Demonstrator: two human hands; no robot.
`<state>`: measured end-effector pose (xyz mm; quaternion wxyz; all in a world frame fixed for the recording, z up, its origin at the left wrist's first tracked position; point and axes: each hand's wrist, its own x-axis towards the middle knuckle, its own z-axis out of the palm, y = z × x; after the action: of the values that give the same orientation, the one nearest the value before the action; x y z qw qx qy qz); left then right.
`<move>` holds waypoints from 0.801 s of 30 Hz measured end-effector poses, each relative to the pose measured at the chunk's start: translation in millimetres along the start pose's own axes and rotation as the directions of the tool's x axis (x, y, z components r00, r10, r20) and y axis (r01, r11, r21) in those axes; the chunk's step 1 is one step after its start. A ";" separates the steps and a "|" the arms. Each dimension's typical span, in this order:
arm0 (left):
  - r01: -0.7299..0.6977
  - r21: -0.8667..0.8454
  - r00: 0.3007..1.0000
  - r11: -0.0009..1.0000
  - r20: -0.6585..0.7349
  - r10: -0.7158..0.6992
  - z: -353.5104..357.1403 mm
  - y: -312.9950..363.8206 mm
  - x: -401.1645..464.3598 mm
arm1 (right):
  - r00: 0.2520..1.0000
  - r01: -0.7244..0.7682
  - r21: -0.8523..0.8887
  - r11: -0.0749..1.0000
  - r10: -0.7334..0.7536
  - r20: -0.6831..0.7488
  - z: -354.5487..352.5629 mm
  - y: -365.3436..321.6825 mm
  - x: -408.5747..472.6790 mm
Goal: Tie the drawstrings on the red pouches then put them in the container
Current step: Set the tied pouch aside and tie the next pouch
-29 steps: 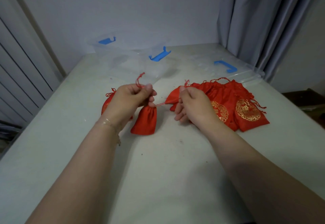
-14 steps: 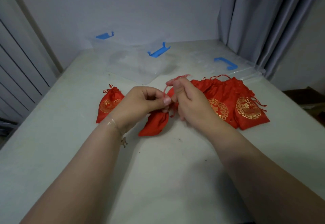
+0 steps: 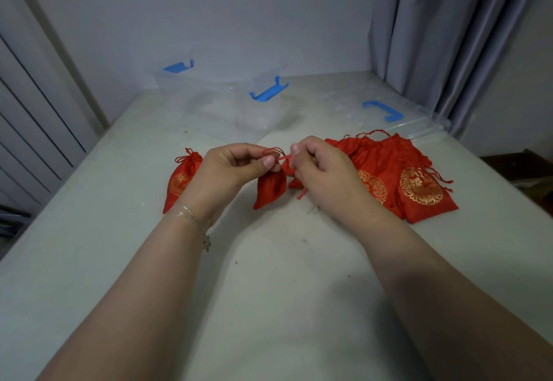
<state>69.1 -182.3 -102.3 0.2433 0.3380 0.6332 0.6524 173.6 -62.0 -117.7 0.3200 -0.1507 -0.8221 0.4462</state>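
From the head camera, looking down over both forearms, the left hand [image 3: 230, 168] pinches the gathered neck of a small red pouch [image 3: 269, 187] between thumb and forefinger, with a loop of red drawstring [image 3: 273, 151] standing up just above the thumbnail. The pouch hangs from that pinch with its lower corner touching the table [image 3: 269, 276]. The right hand [image 3: 321, 171] sits just beside it, fingers curled, thumb and forefinger nipping the other piece of the cord where it runs across between the two hands; a loose end of the string dangles below the right fingers. A thin bracelet [image 3: 191, 216] circles the left wrist.

Behind the left hand lies one pouch with gold print [image 3: 179, 180], its neck drawn shut and its cord bunched at the top; the hand and wrist cover part of it. To the right, partly behind the right hand, a pile of pouches [image 3: 413, 183] lies flat and overlapping, gold roundels facing up and string ends trailing off the far edge.

Farther back on the table stands a clear plastic container [image 3: 227, 108] with blue latches, and to its right lies a clear lid [image 3: 398, 117] with a blue clip, just beyond the pile. A grey curtain [image 3: 449, 36] hangs at the right.
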 end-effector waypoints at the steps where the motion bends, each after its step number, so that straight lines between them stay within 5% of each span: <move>1: 0.009 -0.007 1.000 1.000 0.006 -0.009 -0.3 -0.5 0.0 | 1.000 0.002 0.002 1.000 -0.002 0.001 0.1 -0.3 0.2; 9: 0.090 -0.203 0.996 0.975 0.043 -0.083 -2.4 -3.4 3.0 | 0.991 -0.019 -0.002 1.000 0.019 0.129 -5.2 -4.0 -3.9; 12: 0.068 -0.152 0.997 0.986 0.052 -0.060 -4.3 -2.5 3.3 | 0.980 -0.053 -0.056 0.997 0.062 0.191 -6.4 -3.2 -4.6; 17: -0.039 0.101 0.998 0.994 0.047 0.034 -3.5 0.3 -0.5 | 0.982 -0.037 0.019 0.999 0.040 -0.185 -12.6 -0.3 3.0; 20: -0.092 0.160 0.993 0.983 0.081 0.080 -2.3 0.7 -2.9 | 0.998 -0.064 0.098 0.993 0.064 -0.005 -12.8 1.0 5.8; 24: -0.171 0.258 0.984 0.951 0.084 0.154 0.3 -1.4 -3.2 | 0.980 -0.054 -0.034 0.998 0.059 0.188 -4.0 4.1 2.9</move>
<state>71.3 -184.5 -104.2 0.1614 0.4387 0.6765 0.5691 173.8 -55.6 -118.4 0.2254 -0.1353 -0.8504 0.4557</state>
